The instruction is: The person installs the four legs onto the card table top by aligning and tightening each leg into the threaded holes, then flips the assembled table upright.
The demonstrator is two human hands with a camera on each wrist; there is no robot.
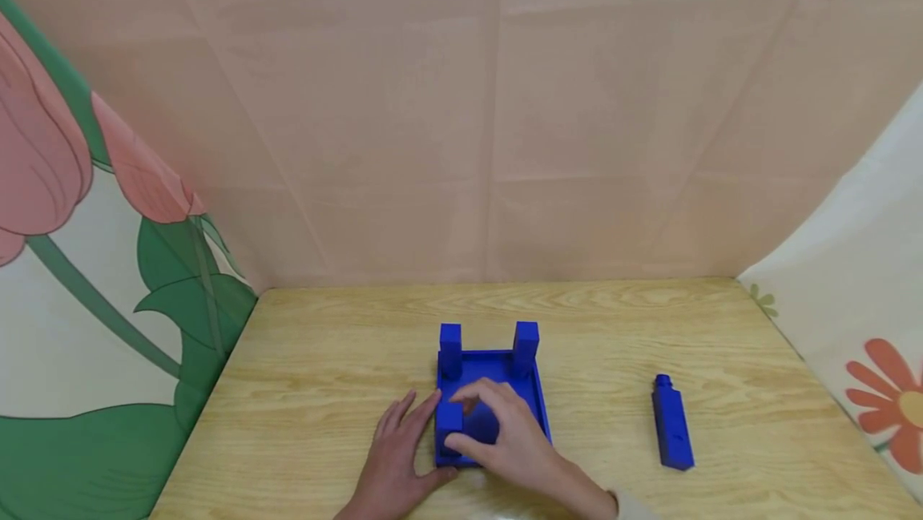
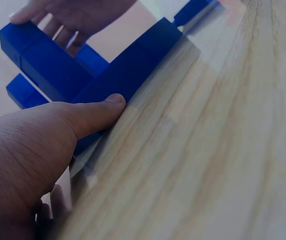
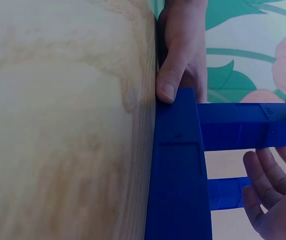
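A shallow square blue tray-like base (image 1: 542, 401) lies on the table with three square blue posts standing at its corners. My left hand (image 1: 395, 460) holds its near left corner, thumb along the near side and fingers at the left side. The thumb (image 2: 100, 112) presses that side in the left wrist view. My right hand (image 1: 517, 433) grips the upper part of the near left post (image 1: 449, 417) between thumb and fingers. In the right wrist view this post (image 3: 247, 125) stands straight out from the base. Its foot is partly hidden in the head view.
A loose blue post (image 1: 673, 428) with a narrower threaded-looking end lies on the wooden table (image 1: 324, 368) to the right. Two more posts, far left (image 1: 450, 348) and far right (image 1: 526, 348), rise from the base. A plain cloth (image 1: 497, 119) hangs behind.
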